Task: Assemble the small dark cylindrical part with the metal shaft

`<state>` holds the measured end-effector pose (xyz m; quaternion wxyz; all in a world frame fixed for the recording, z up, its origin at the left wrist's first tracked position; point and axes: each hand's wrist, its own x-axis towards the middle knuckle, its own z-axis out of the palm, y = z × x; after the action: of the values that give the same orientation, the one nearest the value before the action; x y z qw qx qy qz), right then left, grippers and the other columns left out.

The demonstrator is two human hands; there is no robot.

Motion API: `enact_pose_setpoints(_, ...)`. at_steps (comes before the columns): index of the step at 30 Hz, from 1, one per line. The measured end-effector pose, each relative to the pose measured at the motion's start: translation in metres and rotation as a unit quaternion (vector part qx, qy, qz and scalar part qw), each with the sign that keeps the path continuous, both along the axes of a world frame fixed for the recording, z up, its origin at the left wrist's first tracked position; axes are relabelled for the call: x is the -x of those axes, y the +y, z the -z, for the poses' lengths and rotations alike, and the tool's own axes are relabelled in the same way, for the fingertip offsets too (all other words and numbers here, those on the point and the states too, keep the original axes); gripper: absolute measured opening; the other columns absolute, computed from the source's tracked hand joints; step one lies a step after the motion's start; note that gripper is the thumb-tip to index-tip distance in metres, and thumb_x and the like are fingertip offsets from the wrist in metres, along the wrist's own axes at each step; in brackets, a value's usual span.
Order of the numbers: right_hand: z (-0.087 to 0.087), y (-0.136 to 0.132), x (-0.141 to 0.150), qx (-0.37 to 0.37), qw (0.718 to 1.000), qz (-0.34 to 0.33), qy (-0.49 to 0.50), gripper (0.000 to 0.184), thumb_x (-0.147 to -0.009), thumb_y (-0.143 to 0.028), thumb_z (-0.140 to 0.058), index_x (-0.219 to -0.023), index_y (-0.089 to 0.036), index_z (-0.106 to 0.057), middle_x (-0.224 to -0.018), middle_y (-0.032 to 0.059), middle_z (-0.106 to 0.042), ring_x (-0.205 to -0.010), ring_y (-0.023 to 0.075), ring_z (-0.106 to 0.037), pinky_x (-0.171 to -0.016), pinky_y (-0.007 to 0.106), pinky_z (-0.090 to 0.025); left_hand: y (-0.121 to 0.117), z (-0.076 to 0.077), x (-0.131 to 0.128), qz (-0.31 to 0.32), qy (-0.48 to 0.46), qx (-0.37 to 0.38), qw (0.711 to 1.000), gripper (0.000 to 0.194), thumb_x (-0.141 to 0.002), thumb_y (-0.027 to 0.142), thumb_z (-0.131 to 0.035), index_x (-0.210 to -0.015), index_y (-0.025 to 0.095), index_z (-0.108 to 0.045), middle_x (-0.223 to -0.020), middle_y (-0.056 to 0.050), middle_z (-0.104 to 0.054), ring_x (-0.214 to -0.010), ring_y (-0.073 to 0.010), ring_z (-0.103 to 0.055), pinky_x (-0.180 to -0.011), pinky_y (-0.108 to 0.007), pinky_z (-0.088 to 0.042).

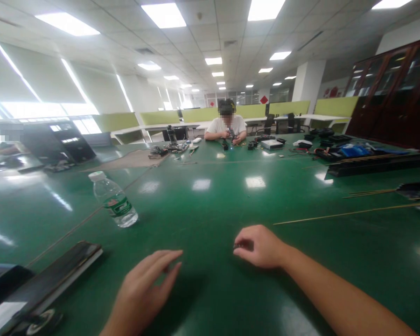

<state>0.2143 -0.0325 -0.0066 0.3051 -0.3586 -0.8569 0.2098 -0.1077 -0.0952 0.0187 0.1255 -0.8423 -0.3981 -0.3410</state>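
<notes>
My right hand is closed in a pinch over the green table. Between its thumb and fingertips is a small dark piece, too small to name. To the left, my left hand holds nothing, its thumb apart from the outstretched fingers. A gap of bare green surface separates the two hands. The nearest thing beyond my left hand is a clear plastic bottle with a green label and a white cap, standing upright.
At the left edge lies a long dark board-like thing with a wheel-like part. Thin brass-coloured rods and a black channel lie at right. Across the table a person handles small parts among tools and boxes.
</notes>
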Motion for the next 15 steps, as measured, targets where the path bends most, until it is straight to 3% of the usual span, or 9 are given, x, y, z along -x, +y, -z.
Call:
enact_pose_setpoints(4, 0.0, -0.001, 0.0, -0.006, 1.0, -0.005, -0.01, 0.011, -0.08, -0.029, -0.069, -0.079, -0.018, -0.071, -0.07, 0.0003, -0.068, -0.061, 0.0125, -0.058, -0.06, 0.022, -0.041, 0.03, 0.004, -0.077, 0.099, 0.143, 0.091, 0.98, 0.044, -0.088, 0.014, -0.056, -0.13, 0.025, -0.053, -0.121, -0.007, -0.063, -0.099, -0.0204, -0.063, -0.082, -0.033, -0.054)
enact_pose_setpoints(7, 0.001, 0.0, 0.0, -0.01, 1.0, -0.009, -0.021, 0.015, -0.076, -0.022, -0.068, -0.063, -0.017, -0.063, -0.059, -0.002, -0.061, -0.054, 0.0105, -0.052, -0.053, 0.022, -0.034, 0.043, 0.006, -0.113, 0.152, 0.192, 0.109, 0.963, 0.036, -0.087, 0.014, -0.055, -0.122, 0.023, -0.056, -0.114, -0.006, -0.064, -0.093, -0.0199, -0.063, -0.075, -0.032, -0.052)
enact_pose_setpoints(11, 0.001, 0.001, 0.0, 0.036, 0.999, -0.03, -0.022, 0.015, -0.077, -0.024, -0.067, -0.065, -0.016, -0.065, -0.06, -0.0023, -0.062, -0.054, 0.0101, -0.053, -0.052, 0.021, -0.035, 0.047, 0.011, -0.123, 0.141, 0.17, 0.076, 0.972, 0.015, -0.091, 0.013, -0.05, -0.096, 0.019, -0.064, -0.085, -0.004, -0.066, -0.074, -0.0179, -0.06, -0.065, -0.032, -0.045)
enact_pose_setpoints(15, 0.001, 0.0, 0.0, 0.071, 0.997, -0.03, -0.028, 0.018, -0.081, -0.034, -0.068, -0.075, -0.018, -0.073, -0.065, -0.0005, -0.068, -0.057, 0.0116, -0.057, -0.054, 0.021, -0.039, 0.042, 0.013, -0.102, 0.095, 0.111, 0.067, 0.987, 0.014, -0.093, 0.019, -0.054, -0.097, 0.02, -0.067, -0.083, -0.003, -0.068, -0.074, -0.0177, -0.061, -0.066, -0.032, -0.046)
